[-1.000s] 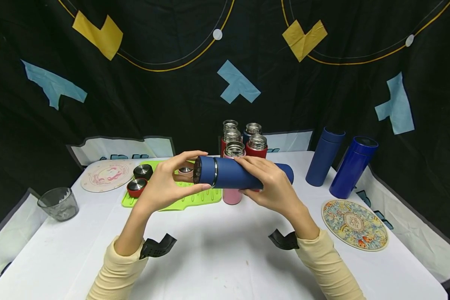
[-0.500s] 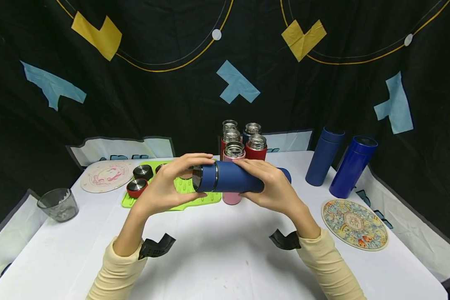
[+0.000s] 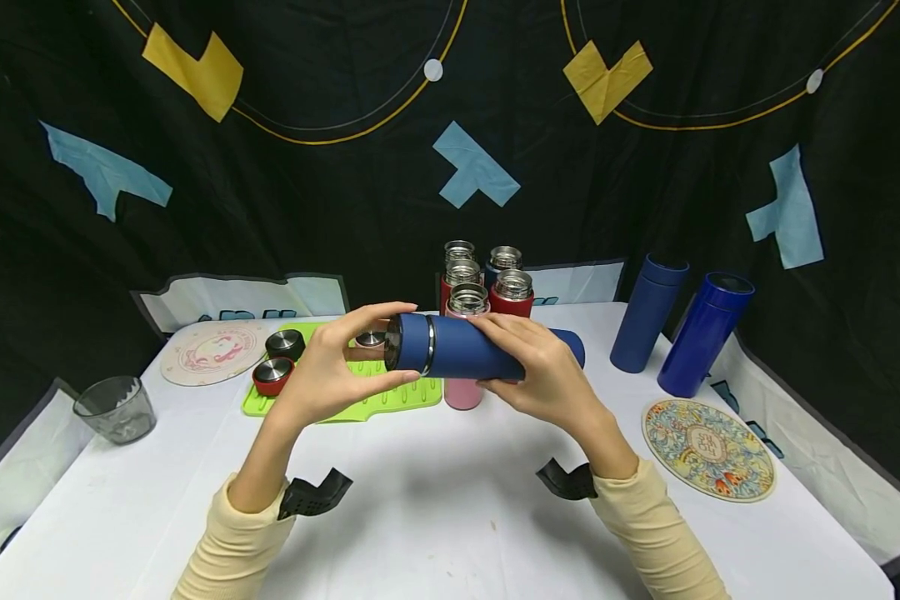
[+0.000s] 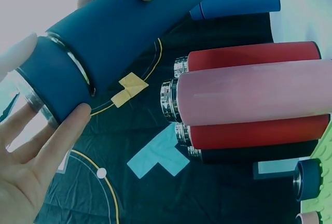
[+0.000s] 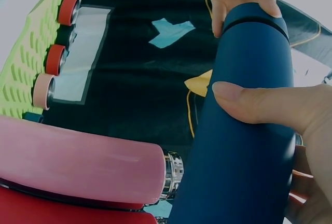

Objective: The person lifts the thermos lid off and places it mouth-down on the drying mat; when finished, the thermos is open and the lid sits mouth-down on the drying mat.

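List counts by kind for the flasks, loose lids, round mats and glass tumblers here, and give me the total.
Blue lidded flasks: 3, one held by the left hand and right hand
Open-necked flasks: 5
Loose lids: 5
Round mats: 2
Glass tumbler: 1
Total: 16

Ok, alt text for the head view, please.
Two hands hold a blue bottle sideways above a white table: the left hand grips its lid end, the right hand its body. Beyond it stand five open bottles, with loose lids on a green mat to the left and two blue bottles standing at right.
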The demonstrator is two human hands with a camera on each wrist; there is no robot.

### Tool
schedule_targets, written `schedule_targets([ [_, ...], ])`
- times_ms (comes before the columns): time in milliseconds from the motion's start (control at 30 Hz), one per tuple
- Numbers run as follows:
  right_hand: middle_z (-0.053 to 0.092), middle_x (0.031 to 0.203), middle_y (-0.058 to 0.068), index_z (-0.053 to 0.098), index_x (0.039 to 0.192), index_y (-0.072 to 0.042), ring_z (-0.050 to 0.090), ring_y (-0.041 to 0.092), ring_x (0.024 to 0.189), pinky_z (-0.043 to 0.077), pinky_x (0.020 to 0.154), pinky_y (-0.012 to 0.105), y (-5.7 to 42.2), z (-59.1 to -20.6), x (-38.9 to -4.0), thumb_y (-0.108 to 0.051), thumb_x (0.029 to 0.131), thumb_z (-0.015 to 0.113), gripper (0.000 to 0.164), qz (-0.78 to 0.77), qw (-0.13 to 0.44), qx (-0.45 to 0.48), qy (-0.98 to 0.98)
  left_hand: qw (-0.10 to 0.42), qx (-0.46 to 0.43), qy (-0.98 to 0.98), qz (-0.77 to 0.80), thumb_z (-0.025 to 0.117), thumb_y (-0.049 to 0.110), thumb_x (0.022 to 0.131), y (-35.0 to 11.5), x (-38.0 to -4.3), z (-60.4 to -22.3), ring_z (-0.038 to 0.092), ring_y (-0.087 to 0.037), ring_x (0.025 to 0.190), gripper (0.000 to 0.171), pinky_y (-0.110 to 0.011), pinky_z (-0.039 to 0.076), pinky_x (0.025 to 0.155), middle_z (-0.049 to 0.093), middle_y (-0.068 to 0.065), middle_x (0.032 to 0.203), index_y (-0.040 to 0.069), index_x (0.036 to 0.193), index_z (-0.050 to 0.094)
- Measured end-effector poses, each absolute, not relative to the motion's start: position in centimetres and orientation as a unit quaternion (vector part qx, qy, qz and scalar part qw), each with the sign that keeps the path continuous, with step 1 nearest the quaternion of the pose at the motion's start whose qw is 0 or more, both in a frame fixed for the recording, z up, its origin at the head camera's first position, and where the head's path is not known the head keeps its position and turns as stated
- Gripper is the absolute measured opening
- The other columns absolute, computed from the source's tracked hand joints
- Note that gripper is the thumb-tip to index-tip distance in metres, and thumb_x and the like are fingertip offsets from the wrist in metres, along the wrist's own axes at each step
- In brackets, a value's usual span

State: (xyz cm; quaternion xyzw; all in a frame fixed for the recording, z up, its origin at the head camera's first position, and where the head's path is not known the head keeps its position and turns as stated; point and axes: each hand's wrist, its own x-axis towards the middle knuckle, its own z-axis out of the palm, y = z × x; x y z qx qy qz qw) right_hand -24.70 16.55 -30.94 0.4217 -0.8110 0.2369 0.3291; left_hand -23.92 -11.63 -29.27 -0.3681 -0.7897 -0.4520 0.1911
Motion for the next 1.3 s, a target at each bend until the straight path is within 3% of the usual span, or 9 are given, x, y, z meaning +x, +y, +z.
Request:
schedule_targets([
  [400,0.057,0.134,0.011,0.053,0.138,-0.010,0.051,0.030,0.124,0.042,0.102,0.051,16.36,-31.09,-24.75,-0.013,0.064,0.091,0.083,0.210,0.354,0.406,-0.816,0.173,-0.312,-0.810,-0.465,0.083,0.020,0.077,-11.22,-23.83,-29.31,0.065,-0.027,0.100,0.062,-0.037,0.056,0.082,0.060,-0.010,0.121,0.019,0.133,0.055],
  [700,0.057,0.134,0.010,0.054,0.138,-0.009,0.052,0.027,0.123,0.040,0.104,0.047,16.62,-31.10,-25.00,-0.015,0.068,0.088,0.078,0.238,0.328,0.424,-0.810,0.178,-0.411,-0.790,-0.418,0.087,0.014,0.071,-11.56,-24.23,-29.37,0.054,-0.024,0.119,0.078,-0.038,0.052,0.091,0.049,-0.003,0.138,0.018,0.139,0.049],
  [867,0.057,0.134,0.009,0.054,0.137,-0.009,0.052,0.026,0.124,0.039,0.106,0.047,16.82,-31.07,-25.03,-0.015,0.068,0.088,0.078,0.254,0.317,0.427,-0.808,0.201,-0.437,-0.779,-0.402,0.087,0.004,0.067,-11.71,-24.35,-29.28,0.047,-0.022,0.126,0.077,-0.038,0.052,0.092,0.048,-0.001,0.140,0.017,0.135,0.053],
  [1300,0.056,0.135,0.009,0.053,0.138,-0.009,0.051,0.027,0.124,0.041,0.104,0.048,16.74,-31.27,-25.29,-0.014,0.068,0.089,0.079,0.244,0.328,0.417,-0.812,0.166,-0.347,-0.799,-0.462,0.085,0.014,0.074,-12.01,-24.29,-29.42,0.059,-0.025,0.108,0.070,-0.036,0.055,0.085,0.057,-0.007,0.126,0.019,0.136,0.053],
])
